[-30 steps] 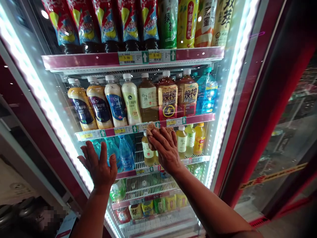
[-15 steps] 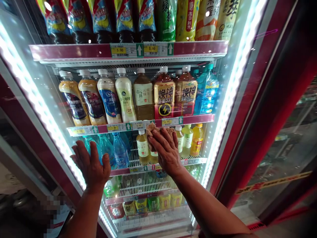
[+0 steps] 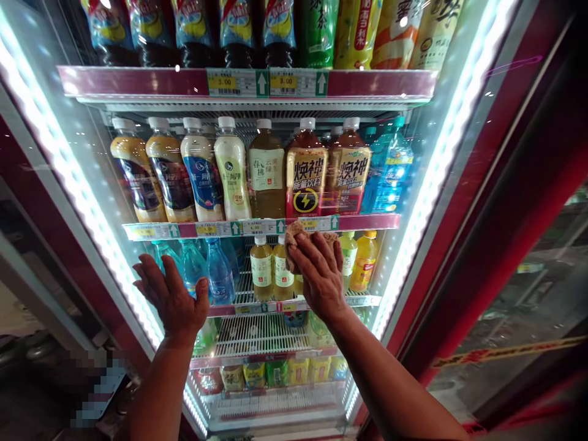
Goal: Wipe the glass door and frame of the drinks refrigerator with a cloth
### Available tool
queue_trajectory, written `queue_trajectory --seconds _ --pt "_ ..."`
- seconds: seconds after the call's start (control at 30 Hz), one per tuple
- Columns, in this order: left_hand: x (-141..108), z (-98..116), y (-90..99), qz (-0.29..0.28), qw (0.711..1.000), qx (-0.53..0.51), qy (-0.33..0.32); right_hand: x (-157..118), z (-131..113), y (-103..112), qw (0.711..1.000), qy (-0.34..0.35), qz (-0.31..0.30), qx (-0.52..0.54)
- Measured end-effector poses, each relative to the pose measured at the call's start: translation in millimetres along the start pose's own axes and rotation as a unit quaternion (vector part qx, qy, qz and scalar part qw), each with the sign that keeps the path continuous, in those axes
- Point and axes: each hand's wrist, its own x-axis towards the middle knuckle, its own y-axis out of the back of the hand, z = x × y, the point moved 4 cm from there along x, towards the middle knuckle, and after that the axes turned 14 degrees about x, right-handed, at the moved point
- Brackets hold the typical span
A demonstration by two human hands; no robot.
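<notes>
Under my right hand is a brown cloth, pressed flat against the glass door of a lit drinks fridge. The cloth's edges show above and left of my fingers; the rest is hidden beneath them. My left hand is raised at the left of the door with its fingers spread and nothing in it. I cannot tell whether it touches the glass. Behind the glass by that hand are blue bottles. Pale tea bottles stand just left of my right hand.
Shelves of bottled drinks fill the fridge, with price strips along their edges. Bright light strips run down both sides. A dark red frame borders the right, with another glass door beyond it.
My right hand has slid a little to the right with the cloth, uncovering more of the tea bottles. The left hand stays raised in about the same place. The view has shifted slightly.
</notes>
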Motion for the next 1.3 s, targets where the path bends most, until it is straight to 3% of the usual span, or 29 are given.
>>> queue_trajectory --seconds 0.2,0.4,0.5,0.67,0.87,0.97,1.13,1.3 --pt "0 0 0.3 -0.009 1.0 0.01 0.007 14 13 9 0.997 -0.033 0.07 -0.017" --pt "0 3 2.5 -0.004 1.0 -0.01 -0.008 -3 6 4 0.999 -0.025 0.041 -0.012" --pt "5 9 8.2 0.016 0.999 -0.022 -0.024 4 13 11 0.999 -0.02 0.027 -0.034" --pt "18 25 19.7 0.038 0.994 -0.049 -0.092 14 19 16 0.996 -0.049 0.056 -0.044" --pt "11 41 5.6 -0.017 0.989 -0.068 -0.131 -13 11 11 0.999 -0.014 0.024 -0.038" --pt "7 45 -1.6 -0.037 0.99 -0.067 -0.117 -7 22 20 0.998 -0.016 0.024 -0.056" --pt "8 49 1.6 -0.017 0.991 -0.069 -0.11 9 36 29 0.99 -0.065 0.103 -0.07" --pt "9 49 1.6 -0.015 0.988 -0.077 -0.13 -15 19 13 0.992 -0.061 0.087 -0.071"
